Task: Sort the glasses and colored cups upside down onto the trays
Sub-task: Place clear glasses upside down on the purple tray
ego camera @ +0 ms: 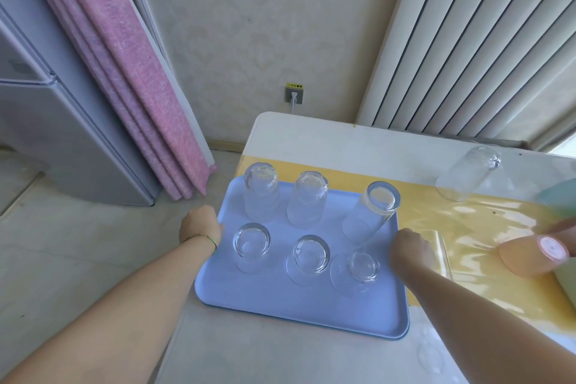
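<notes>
A blue tray lies at the table's left end with several clear glasses standing upside down on it in two rows. My left hand grips the tray's left rim, its fingers mostly hidden by the rim. My right hand grips the right rim with curled fingers. Another clear glass stands upside down on the table at the back right. A pink cup sits upside down at the far right, with a blurred green cup behind it.
The table has a yellow cloth under a clear sheet. A pale green edge shows at the right border. A radiator stands behind, with a wall socket, a pink curtain and a fridge to the left.
</notes>
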